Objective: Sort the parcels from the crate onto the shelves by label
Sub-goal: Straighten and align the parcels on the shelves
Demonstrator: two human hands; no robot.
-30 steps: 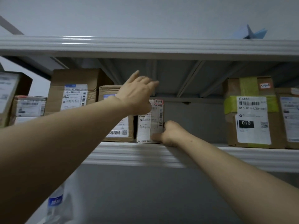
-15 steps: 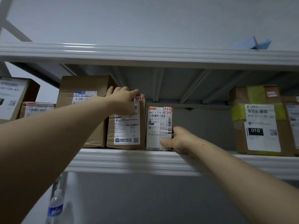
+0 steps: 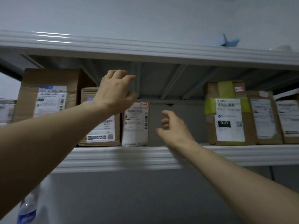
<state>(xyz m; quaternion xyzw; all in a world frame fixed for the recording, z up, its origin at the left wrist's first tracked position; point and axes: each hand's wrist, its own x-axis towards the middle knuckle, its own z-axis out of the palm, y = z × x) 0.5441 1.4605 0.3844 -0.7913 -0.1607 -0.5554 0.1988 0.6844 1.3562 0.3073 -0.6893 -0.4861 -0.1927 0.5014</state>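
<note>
A small white-labelled parcel with a red tag stands upright on the grey shelf, pressed against a brown box on its left. My left hand hovers in front of the top of these two boxes, fingers loosely curled, holding nothing. My right hand hangs in the gap to the right of the small parcel, apart from it, fingers relaxed and holding nothing.
A tall brown box stands further left. At the right stand a green-taped box marked 010 and two more parcels. Between them is a free stretch of shelf. An upper shelf hangs overhead; a water bottle sits low left.
My right hand has let go of the small parcel and drawn back to the right. My left hand has lifted off the brown box and moved right, up in front of it.
</note>
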